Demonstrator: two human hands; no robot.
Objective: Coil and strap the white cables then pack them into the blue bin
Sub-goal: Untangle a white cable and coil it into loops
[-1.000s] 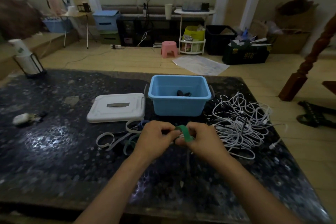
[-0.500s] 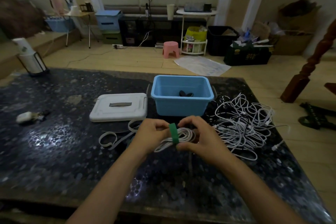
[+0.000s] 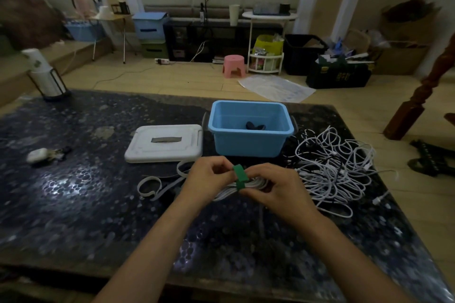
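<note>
Seen from above and behind two bare forearms reaching over a dark speckled tabletop (image 3: 73,204). Left hand (image 3: 209,181) and right hand (image 3: 278,192) close together, both curled in a grip on a coiled white cable (image 3: 251,183) held just above the tabletop. Green strap (image 3: 239,176) wrapped around the middle of the coil, upright between the two hands, its top end pinched at the left fingertips (image 3: 227,171); right thumb and fingers clamped on the coil just right of the strap. Just beyond the hands, an open blue bin (image 3: 248,146), with a small dark item (image 3: 254,126) lying on its floor, too dim to identify. Beyond and left of the left hand, a white lid (image 3: 165,142) lying flat, touching or nearly touching the bin's left side. Just left of the left hand, a few loose pale straps (image 3: 152,186) curled on the tabletop. Right of the right hand, a loose tangled pile of white cables (image 3: 334,167), uncoiled, beside the bin's right side. Far left of the hands, a small white case with keys (image 3: 40,155), and at the far left corner a white bottle in a dark wire holder (image 3: 46,76)
</note>
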